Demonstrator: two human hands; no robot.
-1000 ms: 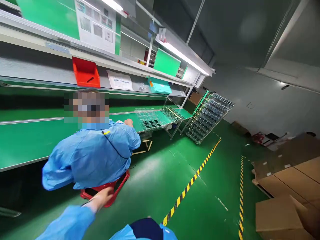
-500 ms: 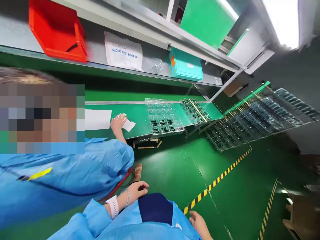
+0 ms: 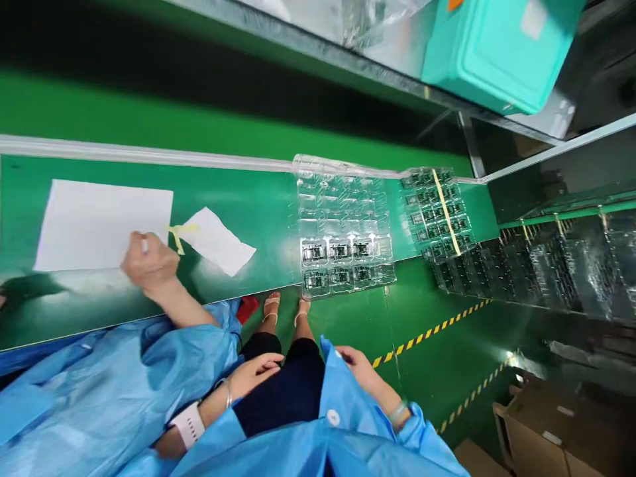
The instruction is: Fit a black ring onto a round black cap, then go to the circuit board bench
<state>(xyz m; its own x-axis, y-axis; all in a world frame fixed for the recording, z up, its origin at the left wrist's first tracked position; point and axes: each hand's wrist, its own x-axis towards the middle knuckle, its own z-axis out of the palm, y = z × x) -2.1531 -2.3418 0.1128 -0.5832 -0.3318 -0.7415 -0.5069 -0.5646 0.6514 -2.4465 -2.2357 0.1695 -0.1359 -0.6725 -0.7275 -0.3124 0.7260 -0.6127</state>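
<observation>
A smooth, slightly glossy green bench carries matt white paper sheets and a clear, shiny moulded plastic tray. A glossy teal plastic box sits on a dull metal shelf. Thin blue cloth coat, glossy green floor.

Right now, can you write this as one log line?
left hand: on lap, holds nothing | right hand: at coat edge | co-worker's hand: on white sheet | clear tray: on bench

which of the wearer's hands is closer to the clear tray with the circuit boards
Right. The right hand grips the blue coat edge almost straight below the clear blister tray; the left hand rests on the lap, further to the left.
</observation>
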